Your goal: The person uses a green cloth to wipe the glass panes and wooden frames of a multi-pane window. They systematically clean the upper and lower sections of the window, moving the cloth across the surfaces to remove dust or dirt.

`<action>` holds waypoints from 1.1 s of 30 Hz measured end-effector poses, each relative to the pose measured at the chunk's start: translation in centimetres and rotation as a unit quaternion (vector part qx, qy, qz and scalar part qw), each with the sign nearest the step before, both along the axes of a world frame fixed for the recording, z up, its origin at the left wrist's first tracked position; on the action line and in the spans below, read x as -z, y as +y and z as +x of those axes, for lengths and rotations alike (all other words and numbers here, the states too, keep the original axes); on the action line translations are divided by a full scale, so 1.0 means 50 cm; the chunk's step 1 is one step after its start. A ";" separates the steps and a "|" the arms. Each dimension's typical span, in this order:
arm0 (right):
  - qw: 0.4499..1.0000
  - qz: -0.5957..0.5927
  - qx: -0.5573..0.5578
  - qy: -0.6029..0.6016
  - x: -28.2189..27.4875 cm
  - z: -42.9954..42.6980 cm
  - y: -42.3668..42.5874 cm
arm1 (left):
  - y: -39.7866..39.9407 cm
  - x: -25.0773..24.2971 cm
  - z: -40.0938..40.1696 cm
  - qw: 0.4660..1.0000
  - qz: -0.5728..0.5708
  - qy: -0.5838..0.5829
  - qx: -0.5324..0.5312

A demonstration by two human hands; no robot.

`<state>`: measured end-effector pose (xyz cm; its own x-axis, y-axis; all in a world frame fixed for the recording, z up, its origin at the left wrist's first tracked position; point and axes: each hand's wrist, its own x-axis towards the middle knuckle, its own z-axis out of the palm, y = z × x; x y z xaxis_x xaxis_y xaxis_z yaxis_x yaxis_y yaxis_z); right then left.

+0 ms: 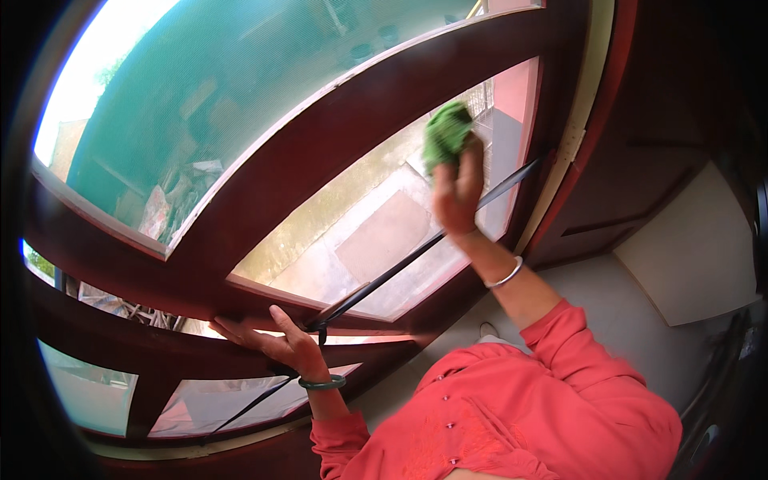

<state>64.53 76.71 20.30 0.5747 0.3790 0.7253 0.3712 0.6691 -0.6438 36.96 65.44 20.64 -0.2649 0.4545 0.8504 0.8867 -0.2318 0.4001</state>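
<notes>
My right hand [459, 189] holds a crumpled green cloth [447, 135] up at the lower pane [384, 222] of a dark red wooden door or window leaf. The hand and cloth are slightly blurred; contact with the pane cannot be told. My left hand [282, 345], wearing a dark green bangle [322, 383], rests with thumb and fingers spread against the edge of the leaf's frame [198, 288]. A dark metal bar [402, 261] slants across the lower pane, passing behind my right wrist and ending close to my left thumb.
A larger upper pane [258, 108] shows teal netting outside. Beside the left hand, a second dark red leaf [153, 396] with panes stands across a narrow gap. A pale jamb strip [567, 156] runs along the right side. Grey floor [576, 300] and a pale panel [690, 252] lie at right.
</notes>
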 end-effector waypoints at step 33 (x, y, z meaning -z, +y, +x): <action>0.870 -0.089 0.185 -0.449 0.138 0.309 0.039 | 0.219 -0.251 0.031 0.960 0.187 0.194 0.077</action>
<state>79.98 78.66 13.38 -0.0863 0.4405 0.8936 0.9461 0.3173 -0.0650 38.52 76.38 33.17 0.1506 0.1059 0.9829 0.8954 -0.4360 -0.0902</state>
